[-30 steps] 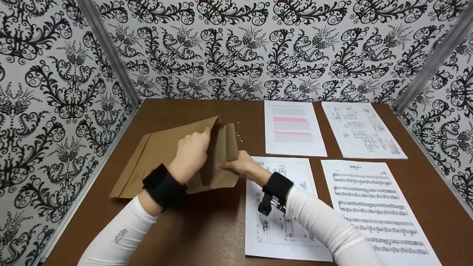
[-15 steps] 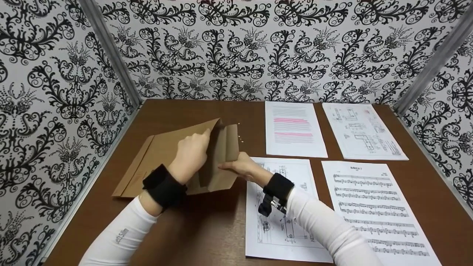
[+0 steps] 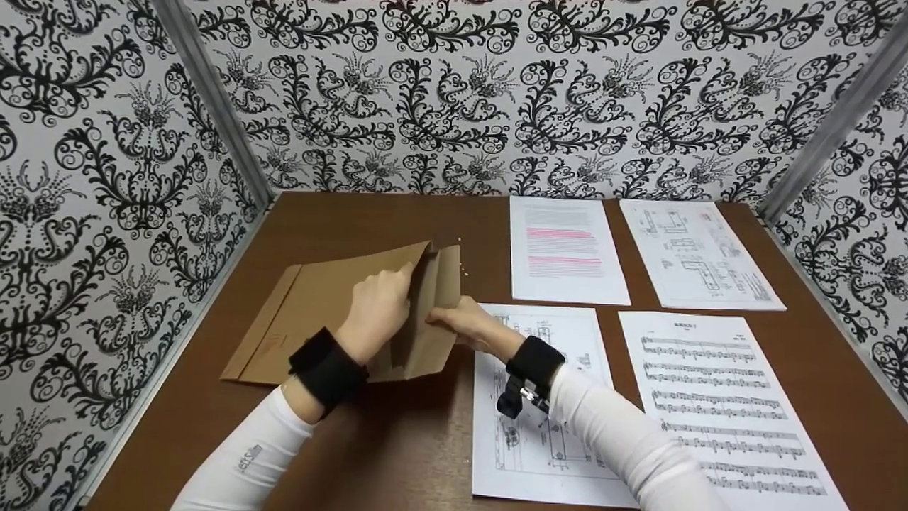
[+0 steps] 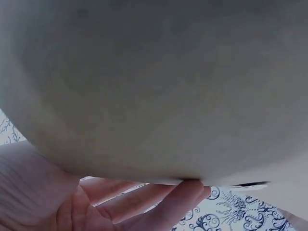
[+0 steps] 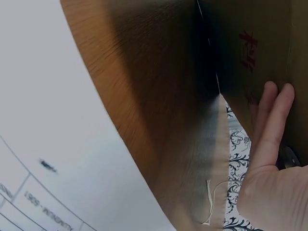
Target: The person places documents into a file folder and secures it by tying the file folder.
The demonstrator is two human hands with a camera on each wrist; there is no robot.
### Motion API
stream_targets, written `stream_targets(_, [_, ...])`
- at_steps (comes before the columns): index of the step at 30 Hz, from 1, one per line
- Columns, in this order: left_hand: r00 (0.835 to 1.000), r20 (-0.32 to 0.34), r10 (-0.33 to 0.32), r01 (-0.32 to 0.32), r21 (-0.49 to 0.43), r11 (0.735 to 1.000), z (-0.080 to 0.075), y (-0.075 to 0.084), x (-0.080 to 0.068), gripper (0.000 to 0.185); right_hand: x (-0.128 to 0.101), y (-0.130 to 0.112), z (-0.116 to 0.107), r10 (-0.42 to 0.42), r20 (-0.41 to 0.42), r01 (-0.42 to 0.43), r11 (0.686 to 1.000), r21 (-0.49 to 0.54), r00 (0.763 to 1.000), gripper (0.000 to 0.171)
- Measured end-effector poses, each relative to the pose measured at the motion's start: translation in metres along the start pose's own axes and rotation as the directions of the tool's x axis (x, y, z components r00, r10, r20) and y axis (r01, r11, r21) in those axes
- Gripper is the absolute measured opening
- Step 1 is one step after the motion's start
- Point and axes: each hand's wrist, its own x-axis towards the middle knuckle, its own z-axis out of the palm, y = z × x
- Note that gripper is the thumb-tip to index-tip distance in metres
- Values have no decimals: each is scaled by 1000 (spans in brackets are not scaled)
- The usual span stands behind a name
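Note:
A brown kraft-paper document envelope (image 3: 323, 294) is tilted above the left part of the table, its mouth spread open toward the right. My left hand (image 3: 381, 309) grips the near panel at the mouth; in the left wrist view, that hand (image 4: 159, 207) has its thumb and fingers around the panel's edge. On the right side, my right hand (image 3: 468, 321) pinches the flap (image 3: 448, 284), thumb on the inner face. The right wrist view has this hand's fingers (image 5: 272, 125) stretched along the underside, near red print. The envelope's inside is in shadow.
Printed sheets lie at the right: a text page with pink highlighting (image 3: 560, 284), a drawing (image 3: 702, 262), sheet music (image 3: 716, 383), and another drawing (image 3: 532, 454) under my right forearm. A pale string (image 5: 210, 202) hangs below the envelope. Patterned walls (image 3: 454, 106) enclose the brown table (image 3: 397, 454).
My left hand and the envelope's upper edge have come slightly down and to the right. The mouth looks a little narrower. My right hand keeps nearly the same place on the flap.

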Motion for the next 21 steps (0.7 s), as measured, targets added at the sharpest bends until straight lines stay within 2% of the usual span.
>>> stream_targets(5, [1000, -4, -10, 9, -24, 1000, 13, 2, -1, 42, 2, 1, -3, 12, 9, -12, 1000, 3, 1000, 16])
stream_targets(9, [1000, -11, 0, -1, -32, 999, 25, 1, -4, 40, 2, 2, -7, 7, 65, -8, 1000, 18, 998, 13])
stream_targets(12, [1000, -7, 5, -6, -21, 1000, 33, -1, -5, 41, 3, 4, -9, 10, 91, -12, 1000, 20, 996, 19])
stream_targets(16, [1000, -2, -2, 2, -19, 1000, 42, -3, -6, 41, 7, 8, -11, 22, 78, -23, 1000, 16, 997, 33])
stream_targets(21, [999, 24, -35, 36, -35, 999, 51, -4, -5, 39, 10, 11, -13, 24, 76, -27, 999, 34, 997, 33])
